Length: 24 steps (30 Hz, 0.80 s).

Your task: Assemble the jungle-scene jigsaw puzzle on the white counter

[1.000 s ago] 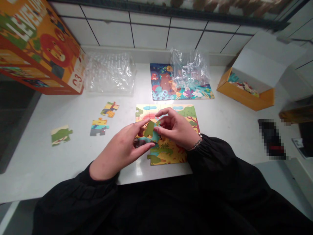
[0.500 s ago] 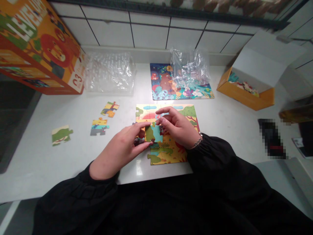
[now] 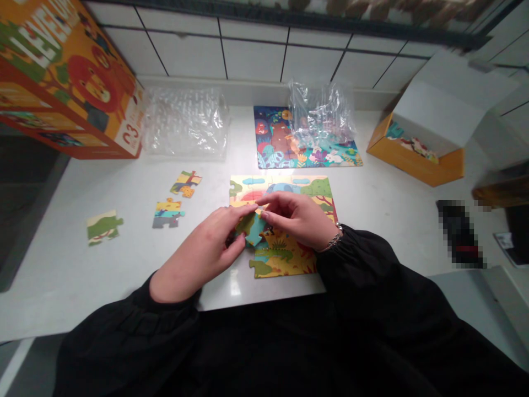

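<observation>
A green and turquoise puzzle piece (image 3: 254, 230) is tilted between my two hands, over the left part of a partly joined jigsaw puzzle (image 3: 285, 263). My left hand (image 3: 204, 248) has its thumb and fingers closed around the piece's left side. With thumb and fingertips pinched together, my right hand (image 3: 297, 219) grips the piece's upper right edge. The puzzle shows a savanna scene with a crocodile, and my hands hide its middle. To the left lie loose puzzle pieces: a green one (image 3: 104, 227), a yellow and grey one (image 3: 168, 214) and one with a tree (image 3: 187, 184).
Behind stands a blue forest-animal puzzle (image 3: 270, 151), lying flat under a clear plastic bag (image 3: 324, 113). Another plastic bag (image 3: 185, 124) is at back left, beside an orange puzzle box (image 3: 95, 94). An opened yellow box (image 3: 448, 168) holds pieces at right, near a blurred dark object (image 3: 460, 234).
The puzzle piece has turned and tilted between my hands, shifting slightly left. My right fingers have come down and closed on its edge. The loose pieces have stayed in place.
</observation>
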{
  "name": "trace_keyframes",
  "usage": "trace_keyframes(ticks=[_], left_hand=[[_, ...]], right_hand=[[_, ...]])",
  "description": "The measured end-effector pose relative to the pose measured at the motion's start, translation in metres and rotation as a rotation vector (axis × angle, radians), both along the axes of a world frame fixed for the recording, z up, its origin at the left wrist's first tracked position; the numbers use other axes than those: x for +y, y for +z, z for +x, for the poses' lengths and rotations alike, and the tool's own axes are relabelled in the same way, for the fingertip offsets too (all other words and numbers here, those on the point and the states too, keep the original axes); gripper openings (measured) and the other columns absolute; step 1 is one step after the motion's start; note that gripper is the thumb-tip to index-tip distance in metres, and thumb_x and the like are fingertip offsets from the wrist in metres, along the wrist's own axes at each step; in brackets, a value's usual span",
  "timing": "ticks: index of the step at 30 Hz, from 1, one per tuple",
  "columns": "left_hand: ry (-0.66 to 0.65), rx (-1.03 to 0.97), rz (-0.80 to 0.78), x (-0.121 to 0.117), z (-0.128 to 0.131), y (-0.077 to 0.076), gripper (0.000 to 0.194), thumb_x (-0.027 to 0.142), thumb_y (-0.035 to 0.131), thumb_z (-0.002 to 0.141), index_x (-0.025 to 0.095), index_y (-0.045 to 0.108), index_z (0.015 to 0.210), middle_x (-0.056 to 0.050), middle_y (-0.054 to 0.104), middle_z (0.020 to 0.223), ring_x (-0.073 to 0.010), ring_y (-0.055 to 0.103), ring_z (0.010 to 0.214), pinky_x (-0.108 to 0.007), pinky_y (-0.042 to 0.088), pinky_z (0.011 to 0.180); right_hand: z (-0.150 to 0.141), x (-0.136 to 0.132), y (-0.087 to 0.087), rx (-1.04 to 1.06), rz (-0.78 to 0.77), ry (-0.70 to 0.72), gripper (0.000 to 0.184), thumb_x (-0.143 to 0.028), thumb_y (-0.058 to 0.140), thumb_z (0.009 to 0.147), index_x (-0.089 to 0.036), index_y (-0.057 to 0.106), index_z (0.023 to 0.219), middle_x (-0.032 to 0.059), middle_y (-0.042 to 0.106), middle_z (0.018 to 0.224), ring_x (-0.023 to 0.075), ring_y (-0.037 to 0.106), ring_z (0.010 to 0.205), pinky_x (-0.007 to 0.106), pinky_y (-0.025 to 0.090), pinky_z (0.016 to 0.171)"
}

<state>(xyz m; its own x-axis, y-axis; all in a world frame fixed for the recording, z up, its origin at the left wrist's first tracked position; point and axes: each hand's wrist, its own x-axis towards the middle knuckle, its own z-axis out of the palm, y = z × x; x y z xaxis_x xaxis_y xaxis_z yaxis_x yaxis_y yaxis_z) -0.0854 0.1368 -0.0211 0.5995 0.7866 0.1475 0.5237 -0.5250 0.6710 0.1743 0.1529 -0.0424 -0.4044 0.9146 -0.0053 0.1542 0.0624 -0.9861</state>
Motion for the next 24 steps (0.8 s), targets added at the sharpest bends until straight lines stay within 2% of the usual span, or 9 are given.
trace_keyframes(ticks=[4, 9, 12, 15, 19, 24], left_hand=[[0.040, -0.022, 0.016, 0.000, -0.002, -0.002, 0.059, 0.009, 0.061, 0.104, 0.028, 0.053, 0.159, -0.005, 0.068, 0.141, -0.0200, 0.069, 0.122, -0.034, 0.055, 0.105], [0.156, 0.000, 0.052, 0.000, -0.006, -0.004, 0.052, 0.017, 0.066, 0.104, 0.027, 0.057, 0.155, -0.005, 0.071, 0.138, -0.0194, 0.071, 0.102, -0.036, 0.058, 0.094], [0.192, 0.011, 0.114, 0.001, -0.007, -0.004, 0.043, 0.017, 0.066, 0.106, 0.025, 0.062, 0.148, -0.004, 0.073, 0.136, -0.0205, 0.071, 0.106, -0.037, 0.058, 0.101], [0.180, 0.007, 0.145, 0.001, -0.007, -0.002, 0.041, 0.016, 0.066, 0.106, 0.024, 0.064, 0.146, -0.004, 0.074, 0.133, -0.0207, 0.071, 0.110, -0.036, 0.057, 0.104], [0.092, -0.037, 0.063, -0.002, -0.006, 0.003, 0.043, 0.016, 0.065, 0.104, 0.026, 0.064, 0.145, -0.003, 0.072, 0.132, -0.0180, 0.071, 0.107, -0.029, 0.059, 0.092], [0.030, -0.105, -0.056, -0.006, -0.005, 0.011, 0.048, 0.024, 0.068, 0.105, 0.030, 0.059, 0.152, -0.001, 0.073, 0.127, -0.0135, 0.071, 0.098, -0.021, 0.058, 0.077]], right_hand=[[0.000, 0.000, -0.001, -0.025, -0.019, -0.031, 0.029, -0.046, 0.078, 0.102, -0.021, 0.079, 0.117, 0.0024, 0.075, 0.091, 0.0160, 0.065, 0.078, 0.032, 0.056, 0.072], [-0.001, -0.001, 0.001, 0.011, -0.062, -0.077, 0.030, -0.049, 0.081, 0.099, -0.021, 0.077, 0.109, 0.0023, 0.074, 0.091, 0.0149, 0.064, 0.076, 0.032, 0.056, 0.071], [-0.001, -0.001, 0.001, 0.022, -0.057, -0.096, 0.032, -0.052, 0.082, 0.097, -0.022, 0.076, 0.107, 0.0020, 0.073, 0.091, 0.0154, 0.065, 0.077, 0.033, 0.058, 0.073], [0.000, 0.000, -0.001, 0.012, -0.043, -0.093, 0.032, -0.052, 0.081, 0.099, -0.022, 0.076, 0.108, 0.0023, 0.074, 0.092, 0.0155, 0.065, 0.078, 0.033, 0.057, 0.072], [0.002, 0.000, 0.001, -0.028, 0.007, -0.097, 0.028, -0.049, 0.078, 0.103, -0.023, 0.079, 0.113, 0.0035, 0.078, 0.097, 0.0164, 0.067, 0.080, 0.034, 0.057, 0.075], [0.003, 0.000, 0.008, -0.067, 0.103, -0.067, 0.023, -0.041, 0.073, 0.106, -0.024, 0.084, 0.118, 0.0060, 0.083, 0.112, 0.0207, 0.074, 0.096, 0.038, 0.058, 0.085]])
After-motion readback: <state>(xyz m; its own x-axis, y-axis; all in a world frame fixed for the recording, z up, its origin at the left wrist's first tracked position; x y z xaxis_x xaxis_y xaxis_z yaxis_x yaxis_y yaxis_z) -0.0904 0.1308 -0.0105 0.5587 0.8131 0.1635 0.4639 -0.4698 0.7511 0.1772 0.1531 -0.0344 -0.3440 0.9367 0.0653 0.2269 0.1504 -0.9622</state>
